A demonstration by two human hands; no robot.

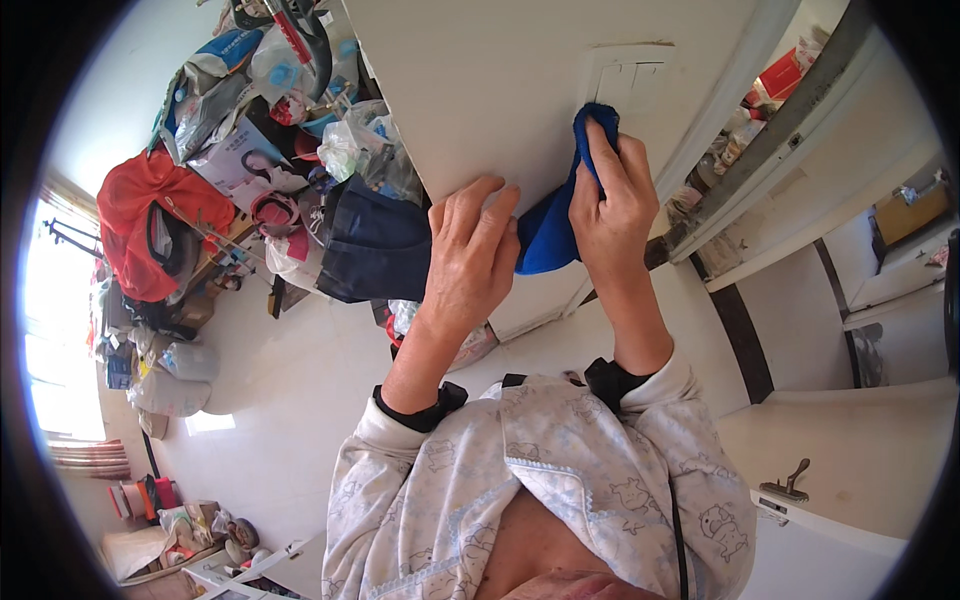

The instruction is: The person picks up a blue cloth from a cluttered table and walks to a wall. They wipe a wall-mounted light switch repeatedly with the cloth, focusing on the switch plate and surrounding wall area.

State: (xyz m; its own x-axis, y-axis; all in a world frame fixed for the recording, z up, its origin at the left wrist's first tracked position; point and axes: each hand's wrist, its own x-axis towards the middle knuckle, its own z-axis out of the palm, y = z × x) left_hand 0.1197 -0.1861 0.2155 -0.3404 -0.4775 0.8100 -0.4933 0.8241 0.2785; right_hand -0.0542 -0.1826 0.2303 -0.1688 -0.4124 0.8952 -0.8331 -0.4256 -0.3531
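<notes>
My right hand (615,215) grips a blue cloth (550,235), pressing it with the fingertips against the wall at the lower edge of a white light switch (628,80). The rest of the cloth hangs down to the left, between my two hands. Against the wall's left edge rests my left hand (465,250), its fingers slightly bent and laid on the surface. Whether its thumb side touches the cloth I cannot tell. Beside that hand hangs a dark navy bag (370,245). Both wrists wear black bands.
Plastic bags (370,150), boxes and a red cloth cover (150,220) are heaped at the left. A bright window (65,330) is at the far left. To the right are a door frame (770,150) and a door with a metal handle (790,482).
</notes>
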